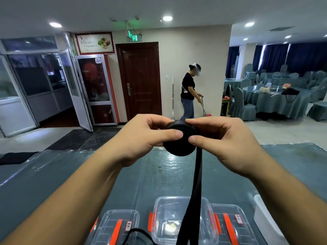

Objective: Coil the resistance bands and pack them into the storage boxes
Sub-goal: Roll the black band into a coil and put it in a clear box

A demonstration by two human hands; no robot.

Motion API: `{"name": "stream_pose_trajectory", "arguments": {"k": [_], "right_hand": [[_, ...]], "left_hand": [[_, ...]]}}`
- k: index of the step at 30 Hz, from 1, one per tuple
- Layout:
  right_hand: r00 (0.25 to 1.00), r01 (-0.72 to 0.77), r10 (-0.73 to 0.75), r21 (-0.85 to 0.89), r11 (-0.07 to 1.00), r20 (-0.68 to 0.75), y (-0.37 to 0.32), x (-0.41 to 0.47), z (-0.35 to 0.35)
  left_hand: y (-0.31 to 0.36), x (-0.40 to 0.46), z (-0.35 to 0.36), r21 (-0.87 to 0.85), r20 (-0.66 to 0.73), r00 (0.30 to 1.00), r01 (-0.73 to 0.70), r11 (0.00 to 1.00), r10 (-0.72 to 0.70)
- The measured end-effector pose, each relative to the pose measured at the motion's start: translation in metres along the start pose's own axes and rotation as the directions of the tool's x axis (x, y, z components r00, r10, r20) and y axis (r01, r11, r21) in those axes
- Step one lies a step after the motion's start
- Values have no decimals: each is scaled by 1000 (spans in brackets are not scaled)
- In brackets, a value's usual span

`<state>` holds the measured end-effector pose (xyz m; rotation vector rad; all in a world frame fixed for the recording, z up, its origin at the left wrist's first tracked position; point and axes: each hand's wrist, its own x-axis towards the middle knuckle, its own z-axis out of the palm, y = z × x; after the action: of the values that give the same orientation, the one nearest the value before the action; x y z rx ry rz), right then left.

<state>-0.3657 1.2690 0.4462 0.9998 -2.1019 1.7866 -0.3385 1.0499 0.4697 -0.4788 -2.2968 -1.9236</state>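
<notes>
Band coil (179,138) at centre, above table (70,174). Three storage boxes (177,218) in row at 6 o'clock; band tail hangs into middle one.

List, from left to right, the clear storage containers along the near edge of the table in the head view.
Lidded box on the left → open box in the middle → lidded box on the right.

Brown door (139,80), draped tables (276,101)

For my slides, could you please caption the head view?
Both hands coil a black resistance band above clear storage boxes.
</notes>
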Motion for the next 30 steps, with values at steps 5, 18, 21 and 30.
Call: {"name": "stream_pose_trajectory", "arguments": {"k": [5, 18, 21, 30], "right_hand": [[991, 54, -35, 151, 987, -128, -2, -1, 9], [990, 72, -56, 120, 990, -128, -6, 4, 4], [999, 23, -21, 51, 998, -34, -8, 6, -2], [997, 40, -29, 171, 984, -70, -6, 5, 6]], "left_hand": [[-5, 0, 8, -279, -60, 998, -41, 959, 25], [-5, -1, 4, -265, -49, 999, 8, 964, -22], [-2, -2, 0, -129, 5, 1000, 14, 992, -13], [-6, -1, 5, -233, -72, 997, -2, 972, -15]]}}
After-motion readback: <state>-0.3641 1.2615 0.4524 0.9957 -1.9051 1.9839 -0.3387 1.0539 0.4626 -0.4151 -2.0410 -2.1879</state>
